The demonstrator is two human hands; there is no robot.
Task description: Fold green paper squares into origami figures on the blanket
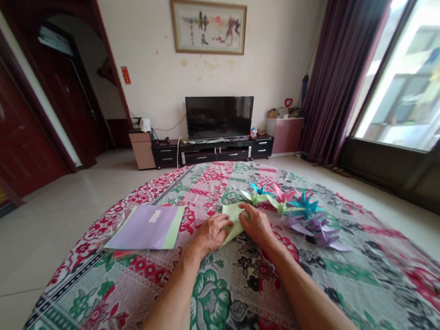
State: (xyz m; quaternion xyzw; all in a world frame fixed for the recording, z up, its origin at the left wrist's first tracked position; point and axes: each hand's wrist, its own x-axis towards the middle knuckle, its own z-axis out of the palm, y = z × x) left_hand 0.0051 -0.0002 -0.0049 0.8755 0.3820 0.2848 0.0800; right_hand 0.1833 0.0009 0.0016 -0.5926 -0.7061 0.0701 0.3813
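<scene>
Forearms, both bare, run up from below the grip across the flowered cloth and meet at the paper, which lies flat on the cloth directly under the fingers. Left hand covers its near left part, fingers bent and resting on the sheet; whether they pinch it or only press it down, I cannot tell. Right hand is at the right edge, thumb and forefinger drawn close together there; whether paper sits between them is too small to tell.

It should weigh almost nothing and handle as a thin, limp sheet: easy to crease, easy to tear or crumple if dragged, and likely to slide on the cloth unless one hand pins it. Best held near its edges, fingertips flat on one side, with a light pinch on the other.

In looks, it is pale green, matt and plain, apparently folded, with one corner showing beyond the fingers and a narrow point toward the viewer. Left of the grip lies a stack, purple over green, with a white label. To the right are pointed folded shapes in green, pink, blue and purple.
</scene>
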